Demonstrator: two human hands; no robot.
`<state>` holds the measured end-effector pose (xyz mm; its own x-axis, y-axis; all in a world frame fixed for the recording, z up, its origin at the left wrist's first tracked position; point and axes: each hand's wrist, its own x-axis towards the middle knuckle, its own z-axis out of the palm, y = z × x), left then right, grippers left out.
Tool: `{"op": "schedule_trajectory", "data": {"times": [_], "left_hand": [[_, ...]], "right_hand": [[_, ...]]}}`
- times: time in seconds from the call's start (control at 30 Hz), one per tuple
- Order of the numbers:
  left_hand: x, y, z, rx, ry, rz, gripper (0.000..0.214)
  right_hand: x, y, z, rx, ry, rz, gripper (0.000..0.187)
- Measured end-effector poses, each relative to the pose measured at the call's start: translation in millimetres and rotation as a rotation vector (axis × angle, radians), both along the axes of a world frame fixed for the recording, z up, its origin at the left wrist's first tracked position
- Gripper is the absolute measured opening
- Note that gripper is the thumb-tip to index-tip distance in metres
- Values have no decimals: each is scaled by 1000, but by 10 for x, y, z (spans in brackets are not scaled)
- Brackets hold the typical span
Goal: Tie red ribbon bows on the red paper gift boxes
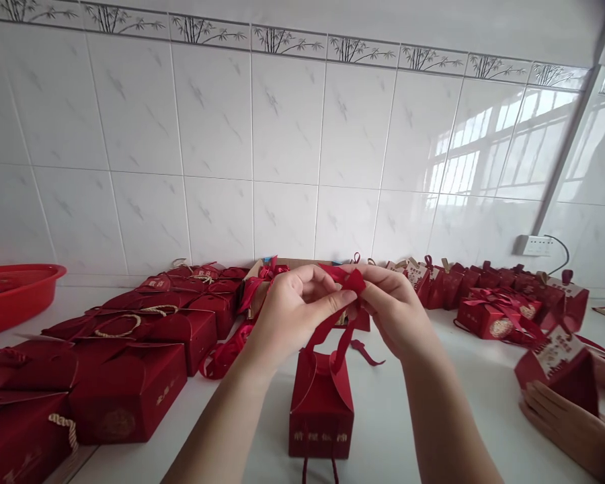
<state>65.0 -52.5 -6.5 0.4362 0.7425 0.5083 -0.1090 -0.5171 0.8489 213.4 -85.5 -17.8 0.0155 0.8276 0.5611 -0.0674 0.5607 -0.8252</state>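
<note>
A small red gift box point(321, 411) stands upright on the white counter point(433, 417) in front of me. A red ribbon point(333, 323) rises from its top flaps to my hands. My left hand point(288, 310) pinches the ribbon between thumb and fingers. Opposite it, my right hand point(394, 308) is closed on the ribbon's upper end, and both hands meet above the box.
Larger red boxes with rope handles point(126, 376) are stacked at the left, beside a red plastic basin point(15, 289). Several small ribboned boxes point(494, 302) line the tiled wall at right. Another person's hand point(565, 423) holds a red box point(559, 366) at the lower right.
</note>
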Motion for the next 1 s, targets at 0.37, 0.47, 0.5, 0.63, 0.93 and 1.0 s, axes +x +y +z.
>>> {"op": "schedule_trajectory", "data": {"times": [0.37,0.47,0.5,0.63,0.93,1.0], "left_hand": [[-14,39,-28,-2,-17,28,20],[-52,44,-20,-41,6,-78,17],[-66,45,-10,-65,15,-141,16],[-114,65,30,-148,44,-292,12],[-88,190,-16,-248,51,-44,12],[-86,214,-34,-238,80,-11,14]], "right_hand": [[69,-56,23,64,-145,181,21],[62,-25,11,7,-102,193,24],[62,-10,5,-18,-83,197,24],[74,24,-1,-36,-6,215,21],[100,-44,19,95,-471,-43,30],[93,-55,21,153,-602,-181,28]]}}
